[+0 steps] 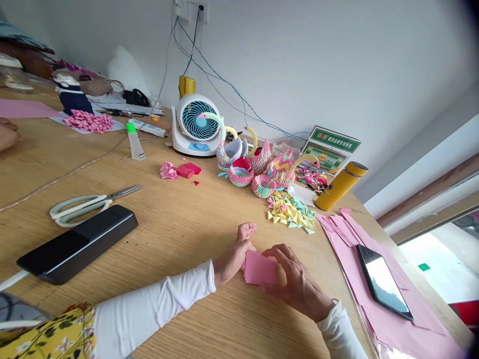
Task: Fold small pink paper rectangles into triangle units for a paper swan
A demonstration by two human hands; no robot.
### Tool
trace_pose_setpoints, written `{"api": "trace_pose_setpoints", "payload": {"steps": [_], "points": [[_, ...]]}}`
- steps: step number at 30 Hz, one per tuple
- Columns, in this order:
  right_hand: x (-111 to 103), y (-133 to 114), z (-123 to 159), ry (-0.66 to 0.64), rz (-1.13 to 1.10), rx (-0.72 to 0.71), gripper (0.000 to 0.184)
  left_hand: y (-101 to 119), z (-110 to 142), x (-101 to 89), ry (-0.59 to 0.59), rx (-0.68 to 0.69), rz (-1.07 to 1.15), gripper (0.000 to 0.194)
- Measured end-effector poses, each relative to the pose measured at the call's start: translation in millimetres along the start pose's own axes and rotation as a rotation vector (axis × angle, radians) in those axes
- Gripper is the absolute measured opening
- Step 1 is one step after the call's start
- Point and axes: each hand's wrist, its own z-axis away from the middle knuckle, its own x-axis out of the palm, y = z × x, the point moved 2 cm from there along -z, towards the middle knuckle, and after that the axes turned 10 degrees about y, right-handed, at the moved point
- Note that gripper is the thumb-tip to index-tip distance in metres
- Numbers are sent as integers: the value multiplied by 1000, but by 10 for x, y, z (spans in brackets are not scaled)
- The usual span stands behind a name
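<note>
A small stack of pink paper squares (261,268) stands between my hands, just above the wooden table. My right hand (297,281) grips it from the right, thumb at the lower edge and fingers at the upper right edge. On the stack's left side, my left hand (234,257) rests its palm side against the paper, fingers extended upward and slightly bent. Part of the left fingers is hidden behind the stack. Beyond my hands lies a pile of yellow and green folded paper triangles (292,210).
Paper swans and bowls (269,167) stand near a white fan (198,122). Scissors (93,203) and a black box-shaped device (80,242) lie left. A phone (383,281) rests on pink sheets (404,324) at right, near a yellow cylinder (341,186). Another person's hand (7,134) shows far left.
</note>
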Motion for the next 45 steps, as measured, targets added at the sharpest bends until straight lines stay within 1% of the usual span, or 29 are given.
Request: {"api": "trace_pose_setpoints", "payload": {"steps": [2, 5, 12, 15, 17, 20, 23, 25, 28, 33, 38, 42, 44, 45], "points": [[-8, -16, 5, -36, 42, -31, 40, 4, -5, 2, -4, -3, 15, 44], [9, -24, 6, -63, 51, -25, 35, 15, -6, 3, -19, -11, 23, 46], [61, -10, -11, -40, 41, 32, 27, 22, 8, -14, -41, -41, 5, 48], [92, 16, -14, -34, 27, 70, 24, 38, 5, -23, -28, -48, -9, 46], [103, 21, -14, -31, 23, 81, 23, 57, 7, -27, -20, -50, -36, 46], [101, 14, -16, -31, 22, 96, 24, 94, 31, -25, -56, -44, -115, 45], [87, -2, -23, -42, -5, 107, 25, 129, 72, -20, -101, 11, -209, 41], [68, -17, -31, -39, -31, 101, 25, 142, 92, -17, -107, 60, -263, 40], [35, -35, -38, -39, -54, 80, 24, 141, 102, -14, -102, 98, -314, 37], [21, -19, -36, -39, -43, 63, 20, 129, 99, -14, -112, 128, -364, 34], [62, 32, -43, -39, -25, 35, 26, 140, 111, -24, -140, 134, -433, 31], [52, 38, -53, -47, -68, 15, 21, 154, 117, -31, -144, 159, -470, 31], [32, 30, -59, -13, -77, -17, 23, 160, 121, -33, -138, 168, -476, 31], [17, 26, -61, 26, -74, -40, 24, 162, 124, -32, -134, 173, -485, 31]]}}
